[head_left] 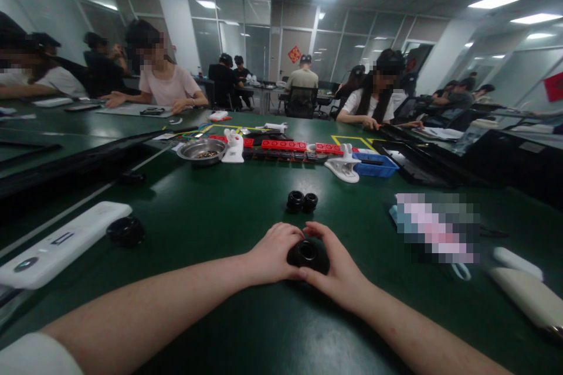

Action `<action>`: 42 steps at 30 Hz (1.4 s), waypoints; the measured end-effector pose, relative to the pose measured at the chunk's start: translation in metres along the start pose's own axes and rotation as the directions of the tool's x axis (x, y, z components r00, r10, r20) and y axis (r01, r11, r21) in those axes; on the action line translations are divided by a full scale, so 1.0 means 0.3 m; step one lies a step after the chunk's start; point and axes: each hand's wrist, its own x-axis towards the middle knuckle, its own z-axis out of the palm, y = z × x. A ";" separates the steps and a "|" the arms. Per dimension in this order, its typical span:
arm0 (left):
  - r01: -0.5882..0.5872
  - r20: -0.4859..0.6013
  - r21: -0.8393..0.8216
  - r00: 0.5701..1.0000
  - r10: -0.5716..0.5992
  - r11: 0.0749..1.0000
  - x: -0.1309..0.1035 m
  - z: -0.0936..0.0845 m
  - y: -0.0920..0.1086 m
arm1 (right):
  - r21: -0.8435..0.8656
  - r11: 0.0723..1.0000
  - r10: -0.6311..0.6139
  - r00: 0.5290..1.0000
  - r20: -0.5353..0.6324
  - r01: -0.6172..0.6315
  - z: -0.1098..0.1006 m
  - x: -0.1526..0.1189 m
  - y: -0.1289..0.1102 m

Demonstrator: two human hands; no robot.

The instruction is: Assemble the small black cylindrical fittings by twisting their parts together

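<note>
Between my two hands, low on the green tabletop, sits a black round part [307, 252] with a hole in its top. My left hand [276, 251] curls around its left side, and my right hand [334, 258] wraps its right side with thumb and fingers. The fingertips of both hands come close together at the far and near sides of it. Just beyond the hands stand two similar ribbed black rings, a larger one [295, 201] and a smaller one [311, 202], side by side. Another black round piece [125, 231] lies at the left.
A long white device [65, 240] lies at left. Farther back are a metal bowl [202, 152] with small pieces, red strips [284, 145], white clamps [344, 165] and a blue tray [376, 165]. A pale case [528, 299] rests at right. Several people sit around.
</note>
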 end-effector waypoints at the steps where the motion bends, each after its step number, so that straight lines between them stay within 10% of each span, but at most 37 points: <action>1: 0.002 -0.005 -0.001 1.000 -0.002 1.000 0.001 0.001 0.000 | 0.003 1.000 0.022 1.000 -0.022 -0.022 0.005 0.001 0.004; 42: 0.009 0.007 -0.004 1.000 -0.009 1.000 -0.001 -0.006 0.004 | -0.085 0.996 -0.031 0.998 -0.047 0.027 0.005 -0.002 -0.018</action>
